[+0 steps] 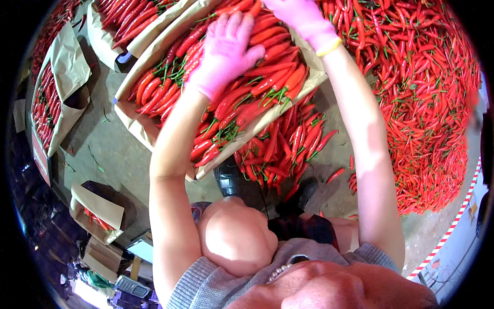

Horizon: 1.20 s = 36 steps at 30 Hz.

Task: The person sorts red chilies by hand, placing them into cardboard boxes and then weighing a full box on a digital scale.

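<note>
Long red chilli peppers (pixel 278 82) with green stems fill a box (pixel 247 143) lined with brown paper in front of me. My left hand (pixel 226 56), in a pink knitted glove, lies flat on the chillies with its fingers stretched out and thumb apart. At the top edge, my right hand (pixel 304 21) in a matching pink glove with a yellow cuff reaches over the box's far right side. Its fingers are mostly cut off by the picture's edge, so its grip is hidden.
A huge heap of red chillies (pixel 411 113) covers the floor at the right. A smaller pile (pixel 288 149) lies between the box and my feet. More paper-lined boxes stand at left, including a long one (pixel 69 98) and a small one (pixel 98 211). Red-and-white tape (pixel 447 232) borders the right.
</note>
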Each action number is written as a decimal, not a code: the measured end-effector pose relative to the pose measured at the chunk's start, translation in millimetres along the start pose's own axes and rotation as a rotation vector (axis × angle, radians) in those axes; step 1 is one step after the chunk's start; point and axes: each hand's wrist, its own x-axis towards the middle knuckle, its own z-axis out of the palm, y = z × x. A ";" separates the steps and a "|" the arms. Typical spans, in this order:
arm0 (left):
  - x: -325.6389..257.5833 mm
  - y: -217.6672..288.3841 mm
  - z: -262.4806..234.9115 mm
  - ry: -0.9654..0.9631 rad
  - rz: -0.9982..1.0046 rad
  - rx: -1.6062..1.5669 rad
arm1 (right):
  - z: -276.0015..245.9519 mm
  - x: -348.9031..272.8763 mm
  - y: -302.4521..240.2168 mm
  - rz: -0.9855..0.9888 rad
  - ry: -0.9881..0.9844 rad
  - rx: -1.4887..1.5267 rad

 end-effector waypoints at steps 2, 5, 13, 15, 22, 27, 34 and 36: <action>-2.1 16.3 18.0 0.095 0.036 -0.052 | 7.5 39.2 29.9 -0.363 -0.042 -0.112; -9.6 12.3 14.7 0.108 0.022 -0.043 | 34.8 62.1 8.2 -0.223 -0.388 -0.180; -10.8 7.9 15.0 0.144 0.009 -0.103 | 56.3 78.3 10.1 -0.253 -0.673 -0.246; -11.3 9.0 15.4 0.151 0.004 -0.100 | 58.8 78.9 7.8 -0.304 -0.657 -0.312; 5.2 0.2 5.0 0.088 0.016 -0.061 | 95.1 62.8 18.6 -0.690 -0.087 -0.679; -22.8 -5.7 -23.3 0.409 -0.101 -0.253 | 58.1 68.5 15.4 -0.151 -0.768 -0.053; -30.9 -23.4 -6.9 0.512 -0.519 -0.916 | 38.0 33.9 46.1 -0.334 -0.688 -0.301; -16.1 -19.1 5.4 0.434 -0.492 -0.927 | 40.8 34.9 49.3 -0.295 -0.617 -0.350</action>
